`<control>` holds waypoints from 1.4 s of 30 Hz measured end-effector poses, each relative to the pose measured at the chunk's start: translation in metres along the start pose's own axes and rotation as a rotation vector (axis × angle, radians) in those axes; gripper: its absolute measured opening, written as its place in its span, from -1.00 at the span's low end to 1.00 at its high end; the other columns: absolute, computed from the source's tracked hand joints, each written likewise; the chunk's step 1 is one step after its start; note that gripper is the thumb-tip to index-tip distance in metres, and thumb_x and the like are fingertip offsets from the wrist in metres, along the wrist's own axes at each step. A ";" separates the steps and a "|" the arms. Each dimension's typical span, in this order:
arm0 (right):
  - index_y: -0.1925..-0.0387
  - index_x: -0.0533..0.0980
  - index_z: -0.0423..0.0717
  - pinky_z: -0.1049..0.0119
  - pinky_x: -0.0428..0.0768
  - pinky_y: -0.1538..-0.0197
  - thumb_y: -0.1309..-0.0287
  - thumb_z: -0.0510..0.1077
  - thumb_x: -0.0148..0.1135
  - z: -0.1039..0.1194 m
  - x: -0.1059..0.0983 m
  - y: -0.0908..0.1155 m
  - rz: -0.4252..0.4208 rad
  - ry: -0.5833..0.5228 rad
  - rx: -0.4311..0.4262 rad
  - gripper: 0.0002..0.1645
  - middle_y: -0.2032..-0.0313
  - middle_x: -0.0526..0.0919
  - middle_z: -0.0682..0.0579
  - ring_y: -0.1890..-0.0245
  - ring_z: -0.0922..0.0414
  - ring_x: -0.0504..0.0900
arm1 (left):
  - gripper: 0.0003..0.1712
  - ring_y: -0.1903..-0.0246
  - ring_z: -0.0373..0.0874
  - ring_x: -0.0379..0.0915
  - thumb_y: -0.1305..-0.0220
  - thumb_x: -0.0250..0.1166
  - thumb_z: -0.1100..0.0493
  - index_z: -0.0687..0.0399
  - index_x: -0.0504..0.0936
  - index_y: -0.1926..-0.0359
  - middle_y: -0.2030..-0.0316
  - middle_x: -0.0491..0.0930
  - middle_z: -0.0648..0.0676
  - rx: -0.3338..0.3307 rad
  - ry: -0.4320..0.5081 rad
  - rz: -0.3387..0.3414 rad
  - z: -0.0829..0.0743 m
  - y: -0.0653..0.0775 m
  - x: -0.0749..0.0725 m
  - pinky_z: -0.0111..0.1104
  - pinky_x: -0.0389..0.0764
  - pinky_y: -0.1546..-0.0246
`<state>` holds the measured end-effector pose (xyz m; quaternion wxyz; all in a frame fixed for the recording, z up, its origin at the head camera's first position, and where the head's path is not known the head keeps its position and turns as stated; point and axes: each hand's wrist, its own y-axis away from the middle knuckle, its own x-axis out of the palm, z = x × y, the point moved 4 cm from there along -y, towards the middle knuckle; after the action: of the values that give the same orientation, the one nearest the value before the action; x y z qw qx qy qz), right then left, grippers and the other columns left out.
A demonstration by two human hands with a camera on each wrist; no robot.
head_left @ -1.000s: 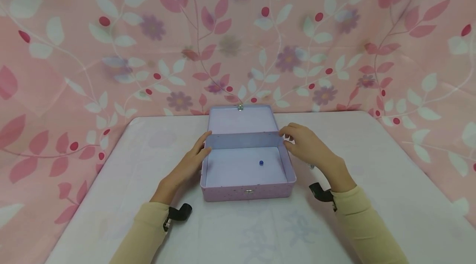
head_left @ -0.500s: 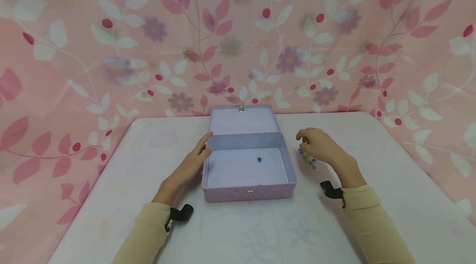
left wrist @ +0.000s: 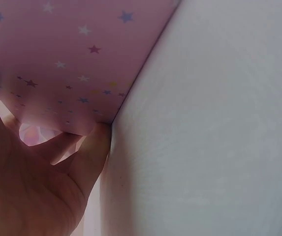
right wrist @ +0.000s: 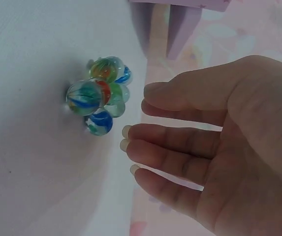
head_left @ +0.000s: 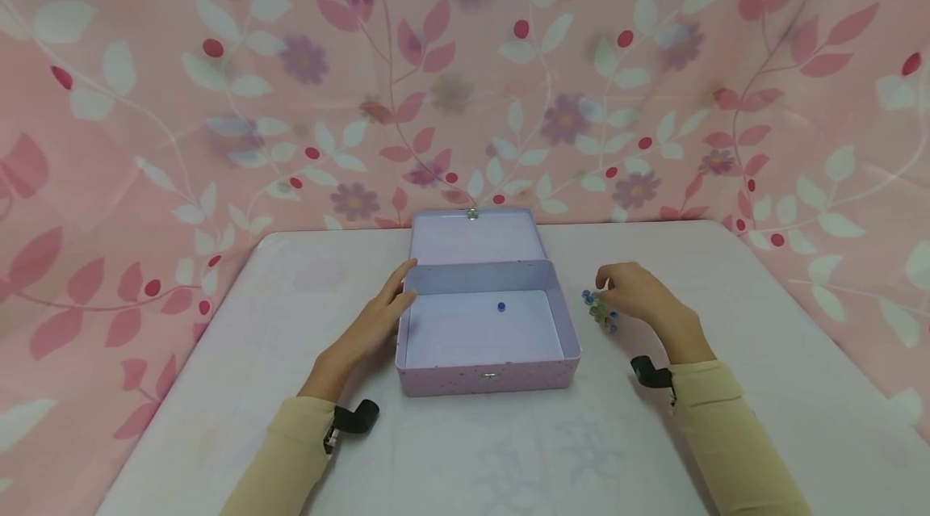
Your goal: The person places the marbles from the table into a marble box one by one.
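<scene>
A lilac tin box [head_left: 488, 380] stands on the table with its lid [head_left: 475, 235] folded back. My left hand [head_left: 374, 322] holds its left side, thumb at the rim and fingers on the outside near the back corner. In the left wrist view, those fingers meet the starred wall [left wrist: 77, 69]. One blue marble [head_left: 501, 307] lies on the box floor. Beside the box on the right, my right hand [head_left: 639, 295] hovers at a cluster of glass marbles [right wrist: 101, 96]. Its fingers are loosely bent with nothing between them, and the fingertips are just short of the marbles.
A white cloth covers the table [head_left: 479, 459], with a pink floral curtain [head_left: 465, 80] behind it. The opened lid reaches toward the table's back edge. A black wrist camera [head_left: 356, 417] sits on the left sleeve, another [head_left: 649, 371] on the right.
My right hand has left the box's right rim and moved right to the marbles, uncovering them. The blue marble has rolled a little left and back inside the box. My left hand has stayed put.
</scene>
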<state>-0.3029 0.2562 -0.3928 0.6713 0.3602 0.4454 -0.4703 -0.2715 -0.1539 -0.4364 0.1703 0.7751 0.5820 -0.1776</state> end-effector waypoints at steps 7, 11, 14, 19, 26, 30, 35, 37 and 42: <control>0.23 0.61 -0.21 0.26 0.46 0.40 -0.16 -0.22 0.17 -0.007 0.004 -0.002 -0.017 -0.004 0.019 -0.81 0.37 0.65 -0.12 0.44 0.06 0.52 | -0.41 -0.57 0.14 -0.18 -0.53 -0.13 -0.22 -0.85 -0.12 -0.44 -0.59 -0.12 -0.06 0.010 0.007 0.002 0.001 0.000 0.000 0.31 0.13 -0.38; 0.29 0.62 -0.20 0.27 0.43 0.42 -0.15 -0.22 0.17 -0.012 0.007 -0.005 -0.043 0.005 0.018 -0.84 0.41 0.65 -0.10 0.47 0.08 0.51 | -0.41 -0.57 0.14 -0.15 -0.53 -0.13 -0.23 -0.86 -0.11 -0.43 -0.59 -0.09 -0.05 0.012 0.005 -0.004 0.002 0.000 0.000 0.30 0.14 -0.38; 0.30 0.62 -0.20 0.27 0.43 0.43 -0.14 -0.23 0.17 -0.014 0.010 -0.006 -0.053 0.008 0.024 -0.85 0.42 0.65 -0.09 0.48 0.08 0.50 | -0.41 -0.56 0.14 -0.14 -0.53 -0.13 -0.24 -0.86 -0.11 -0.44 -0.59 -0.08 -0.04 0.011 -0.001 -0.004 0.003 -0.001 -0.001 0.30 0.15 -0.38; 0.29 0.62 -0.21 0.27 0.42 0.44 -0.10 -0.26 0.15 -0.015 0.013 -0.007 -0.058 -0.010 0.034 -0.83 0.42 0.63 -0.10 0.48 0.05 0.49 | -0.39 -0.57 0.13 -0.17 -0.54 -0.13 -0.21 -0.81 -0.14 -0.46 -0.59 -0.11 -0.03 -0.003 0.005 0.015 0.002 0.000 -0.001 0.28 0.16 -0.39; 0.37 0.59 -0.22 0.27 0.40 0.45 -0.01 -0.31 0.14 -0.014 0.016 -0.009 -0.059 0.003 0.038 -0.87 0.44 0.63 -0.10 0.48 0.03 0.47 | -0.34 -0.57 0.17 -0.19 -0.56 -0.12 -0.13 -0.54 -0.15 -0.55 -0.59 -0.12 0.06 -0.024 0.012 0.046 -0.021 0.012 -0.004 0.27 0.15 -0.40; 0.39 0.58 -0.22 0.27 0.40 0.45 0.00 -0.31 0.15 -0.015 0.015 -0.009 -0.059 0.017 0.040 -0.88 0.43 0.64 -0.12 0.48 0.03 0.47 | -0.32 -0.56 0.18 -0.16 -0.56 -0.13 -0.17 -0.48 -0.15 -0.56 -0.59 -0.11 0.08 -0.017 -0.005 0.050 -0.032 0.019 -0.005 0.27 0.17 -0.39; 0.37 0.58 -0.21 0.27 0.41 0.45 -0.04 -0.28 0.17 -0.015 0.014 -0.009 -0.060 0.024 0.052 -0.89 0.40 0.64 -0.13 0.46 0.03 0.48 | -0.32 -0.57 0.18 -0.18 -0.56 -0.13 -0.12 -0.49 -0.16 -0.56 -0.59 -0.12 0.07 -0.015 0.004 0.053 -0.026 0.015 -0.004 0.27 0.15 -0.40; 0.35 0.58 -0.21 0.27 0.41 0.45 -0.07 -0.27 0.17 -0.014 0.013 -0.008 -0.060 0.018 0.061 -0.89 0.40 0.63 -0.12 0.46 0.03 0.49 | -0.33 -0.57 0.17 -0.19 -0.57 -0.13 -0.10 -0.53 -0.16 -0.55 -0.59 -0.12 0.06 -0.015 0.011 0.050 -0.018 0.010 -0.004 0.28 0.13 -0.40; 0.25 0.60 -0.25 0.27 0.43 0.44 -0.09 -0.29 0.13 -0.008 0.009 -0.007 -0.062 -0.007 0.054 -0.80 0.40 0.61 -0.12 0.44 0.03 0.49 | -0.37 -0.57 0.14 -0.19 -0.56 -0.14 -0.16 -0.73 -0.15 -0.50 -0.59 -0.11 -0.01 -0.003 0.013 0.021 0.000 0.000 -0.001 0.29 0.11 -0.40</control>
<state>-0.3105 0.2583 -0.4042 0.6480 0.3628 0.4412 -0.5038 -0.2714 -0.1550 -0.4363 0.1696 0.7820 0.5752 -0.1701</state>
